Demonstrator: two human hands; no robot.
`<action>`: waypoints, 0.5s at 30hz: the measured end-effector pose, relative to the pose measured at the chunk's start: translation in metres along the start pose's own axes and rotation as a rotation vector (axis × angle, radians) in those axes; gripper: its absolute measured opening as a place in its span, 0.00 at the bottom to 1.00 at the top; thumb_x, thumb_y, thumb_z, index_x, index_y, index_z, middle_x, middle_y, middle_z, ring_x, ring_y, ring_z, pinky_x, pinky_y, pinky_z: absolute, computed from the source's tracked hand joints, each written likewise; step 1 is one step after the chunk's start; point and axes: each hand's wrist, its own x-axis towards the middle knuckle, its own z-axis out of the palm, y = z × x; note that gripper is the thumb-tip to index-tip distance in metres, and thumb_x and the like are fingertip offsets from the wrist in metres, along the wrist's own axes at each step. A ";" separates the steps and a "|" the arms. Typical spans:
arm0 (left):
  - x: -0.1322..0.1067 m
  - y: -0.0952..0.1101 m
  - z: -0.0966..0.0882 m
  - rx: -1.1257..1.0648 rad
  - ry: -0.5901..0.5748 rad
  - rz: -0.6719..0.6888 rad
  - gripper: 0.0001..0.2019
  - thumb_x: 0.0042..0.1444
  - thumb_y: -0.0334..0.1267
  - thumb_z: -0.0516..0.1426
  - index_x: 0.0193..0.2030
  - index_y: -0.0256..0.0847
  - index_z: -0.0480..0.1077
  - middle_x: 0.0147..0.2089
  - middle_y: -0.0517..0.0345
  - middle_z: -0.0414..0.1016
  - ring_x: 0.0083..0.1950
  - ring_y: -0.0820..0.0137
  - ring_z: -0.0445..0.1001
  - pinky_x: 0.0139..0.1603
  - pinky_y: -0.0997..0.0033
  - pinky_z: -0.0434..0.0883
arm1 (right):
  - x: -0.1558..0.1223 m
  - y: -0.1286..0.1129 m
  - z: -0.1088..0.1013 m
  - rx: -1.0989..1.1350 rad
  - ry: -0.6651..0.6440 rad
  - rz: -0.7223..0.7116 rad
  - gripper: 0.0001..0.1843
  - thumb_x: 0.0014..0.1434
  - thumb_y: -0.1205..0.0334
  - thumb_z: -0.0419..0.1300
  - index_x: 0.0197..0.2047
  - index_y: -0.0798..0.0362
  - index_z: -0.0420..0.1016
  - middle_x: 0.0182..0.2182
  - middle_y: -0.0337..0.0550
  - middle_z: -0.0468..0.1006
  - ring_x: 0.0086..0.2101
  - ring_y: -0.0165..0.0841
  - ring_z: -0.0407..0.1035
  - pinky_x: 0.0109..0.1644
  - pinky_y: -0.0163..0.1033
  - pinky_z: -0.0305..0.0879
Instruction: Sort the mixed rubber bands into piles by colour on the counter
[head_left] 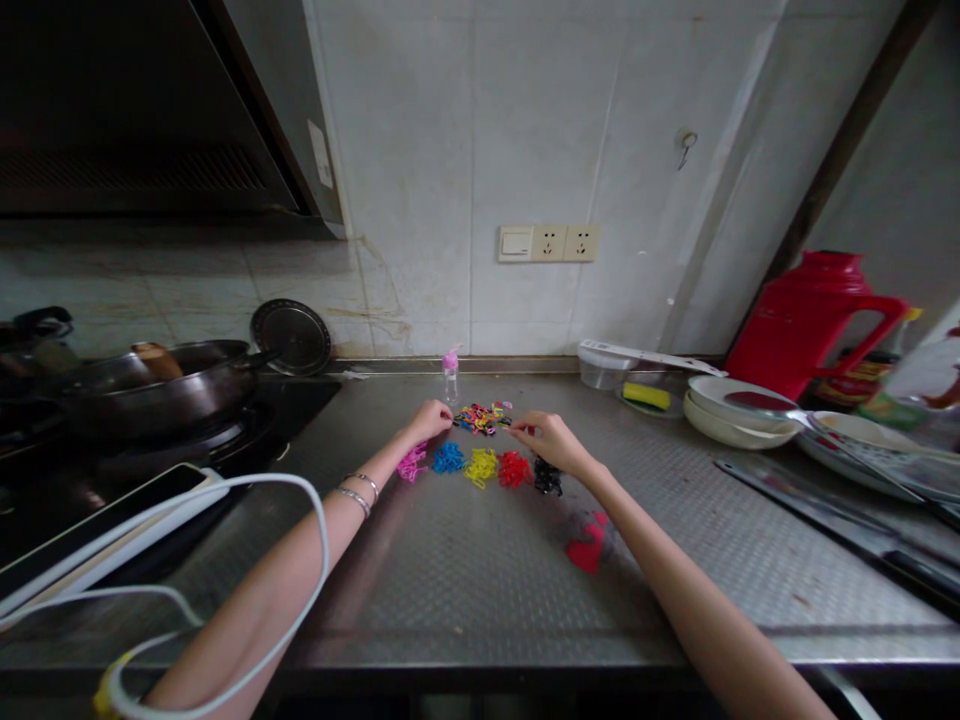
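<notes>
A mixed pile of small, loop-like rubber bands [480, 418] in several colours lies on the metal counter. My left hand [432, 416] pinches at the pile's left edge, seemingly on a dark band. From the right side my right hand [551, 440] pinches a small band, its colour hard to make out. In front of the pile runs a row of single-colour heaps: pink bands [412, 461], blue bands [448, 458], yellow bands [481, 466], red bands [514, 469] and black bands [547, 477], the last under my right wrist.
Behind the pile stands a small pink-capped bottle [451, 374]. A clear bag with red print [589, 545] lies beside my right forearm. Bowls [739, 425], a knife [810, 510] and a red thermos [806, 325] occupy the right. A white cable [319, 530] loops over my left forearm; a pan [165, 385] sits left.
</notes>
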 end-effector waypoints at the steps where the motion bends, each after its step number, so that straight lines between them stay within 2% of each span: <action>1: 0.000 0.000 0.000 0.001 0.006 0.005 0.11 0.42 0.33 0.53 0.30 0.37 0.75 0.30 0.52 0.76 0.30 0.71 0.70 0.34 0.75 0.64 | 0.000 0.002 0.000 -0.006 -0.001 0.002 0.13 0.54 0.58 0.52 0.34 0.53 0.76 0.31 0.44 0.76 0.29 0.29 0.66 0.35 0.32 0.60; 9: -0.002 0.007 -0.004 0.002 0.035 -0.026 0.09 0.43 0.33 0.54 0.28 0.36 0.75 0.28 0.52 0.75 0.28 0.71 0.70 0.33 0.74 0.64 | -0.004 0.020 -0.004 -0.087 0.006 0.087 0.13 0.53 0.57 0.52 0.33 0.53 0.76 0.30 0.43 0.76 0.29 0.29 0.66 0.35 0.32 0.60; 12: -0.003 0.021 -0.007 -0.025 0.053 0.019 0.09 0.44 0.34 0.54 0.28 0.35 0.75 0.30 0.52 0.75 0.29 0.70 0.70 0.35 0.73 0.64 | -0.006 0.031 -0.006 -0.112 0.015 0.126 0.13 0.52 0.58 0.52 0.34 0.52 0.76 0.30 0.44 0.76 0.29 0.30 0.66 0.36 0.32 0.60; 15: -0.008 0.045 -0.007 -0.062 0.061 0.095 0.09 0.44 0.35 0.54 0.28 0.36 0.75 0.31 0.52 0.75 0.31 0.70 0.70 0.36 0.73 0.64 | -0.008 0.041 -0.007 -0.147 0.037 0.175 0.13 0.52 0.57 0.52 0.34 0.53 0.76 0.29 0.44 0.76 0.29 0.30 0.67 0.35 0.32 0.60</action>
